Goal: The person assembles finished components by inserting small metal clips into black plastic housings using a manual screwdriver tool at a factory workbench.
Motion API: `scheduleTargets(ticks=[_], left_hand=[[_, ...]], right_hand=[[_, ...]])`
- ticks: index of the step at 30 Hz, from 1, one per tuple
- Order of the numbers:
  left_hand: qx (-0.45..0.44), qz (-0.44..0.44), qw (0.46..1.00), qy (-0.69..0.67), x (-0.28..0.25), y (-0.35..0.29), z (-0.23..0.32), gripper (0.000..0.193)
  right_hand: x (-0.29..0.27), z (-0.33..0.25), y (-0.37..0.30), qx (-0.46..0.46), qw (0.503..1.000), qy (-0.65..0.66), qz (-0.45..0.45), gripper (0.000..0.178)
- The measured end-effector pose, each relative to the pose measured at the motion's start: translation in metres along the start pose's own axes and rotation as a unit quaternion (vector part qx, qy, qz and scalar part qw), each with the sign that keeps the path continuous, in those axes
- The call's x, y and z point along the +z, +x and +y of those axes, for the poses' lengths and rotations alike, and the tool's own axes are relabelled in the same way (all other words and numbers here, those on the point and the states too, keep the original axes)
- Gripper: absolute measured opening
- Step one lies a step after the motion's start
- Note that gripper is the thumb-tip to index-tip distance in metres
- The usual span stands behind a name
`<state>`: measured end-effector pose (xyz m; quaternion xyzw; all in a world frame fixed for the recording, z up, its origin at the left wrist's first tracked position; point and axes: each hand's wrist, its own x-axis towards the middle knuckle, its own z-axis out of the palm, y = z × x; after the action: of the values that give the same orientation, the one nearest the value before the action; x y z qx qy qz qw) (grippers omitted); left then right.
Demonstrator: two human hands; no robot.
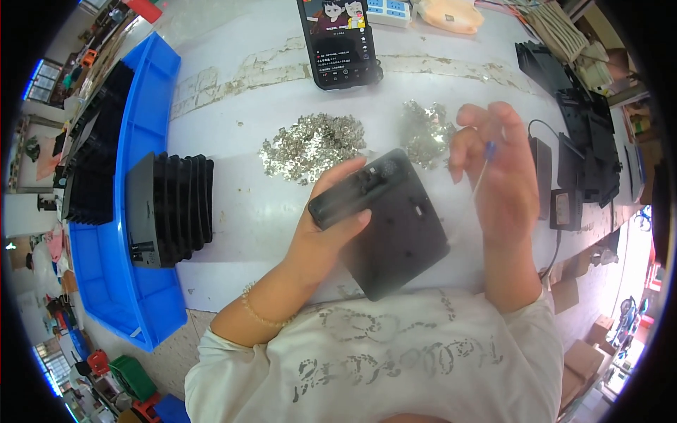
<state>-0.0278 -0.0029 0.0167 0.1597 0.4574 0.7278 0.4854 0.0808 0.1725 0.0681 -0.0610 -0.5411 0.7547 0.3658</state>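
Note:
My left hand point(321, 229) grips a black plastic housing point(405, 236) by its raised edge, thumb on the near side and fingers behind. The housing is tilted above the table, its flat face with small slots and holes toward me. To its right, my right hand point(501, 176) is raised with the palm showing and the fingers curled. A thin pale stick with a blue end point(489, 150) lies across that palm; how the fingers hold it is blurred. Beyond the housing lies a heap of small silvery metal pieces point(314, 144), and a smaller heap of metal pieces point(427, 130) sits near my right fingers.
A row of black housings point(173, 211) stands at the left, beside a blue crate point(151, 289) with more black parts. A phone point(342, 46) stands upright at the back, near a power strip point(388, 12). More black parts point(585, 134) and a cabled black box point(566, 209) are at right.

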Motion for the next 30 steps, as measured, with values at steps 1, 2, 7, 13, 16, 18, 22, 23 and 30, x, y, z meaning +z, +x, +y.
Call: scheduleTargets(ticks=[1,2,7,13,16,18,22,23,30], left_hand=[[0.0,0.0,1.0,-0.001,0.0,0.0,0.0,0.058],[-0.001,-0.004,1.0,-0.001,-0.001,0.0,0.0,0.058],[-0.019,-0.008,1.0,0.01,0.002,-0.001,0.0,0.056],[-0.034,-0.023,0.998,0.044,0.002,0.003,-0.002,0.056],[-0.042,-0.02,0.998,0.03,0.006,0.001,-0.001,0.055],[-0.042,-0.022,0.999,0.016,0.006,0.001,-0.002,0.054],[-0.047,-0.033,0.998,0.024,0.007,-0.001,0.0,0.053],[-0.05,-0.037,0.998,0.026,0.008,-0.001,0.0,0.053],[-0.049,-0.039,0.997,0.036,0.004,-0.002,-0.004,0.051]], right_hand=[[-0.001,0.003,0.001,0.028,1.0,0.0,0.01,0.033],[-0.005,0.008,0.0,0.029,1.0,0.0,0.01,0.033],[-0.024,0.014,-0.004,0.093,0.981,0.012,-0.169,0.032],[-0.013,0.021,0.0,0.043,0.962,-0.19,-0.191,0.016],[-0.004,0.029,-0.01,0.016,0.96,-0.236,-0.153,0.013],[0.001,0.025,-0.011,0.041,0.96,-0.241,-0.133,0.008],[-0.003,0.031,-0.012,0.009,0.939,-0.294,-0.181,0.008],[-0.003,0.032,-0.012,0.004,0.943,-0.283,-0.175,0.009],[0.0,0.037,-0.011,-0.072,0.916,-0.337,-0.205,0.009]])
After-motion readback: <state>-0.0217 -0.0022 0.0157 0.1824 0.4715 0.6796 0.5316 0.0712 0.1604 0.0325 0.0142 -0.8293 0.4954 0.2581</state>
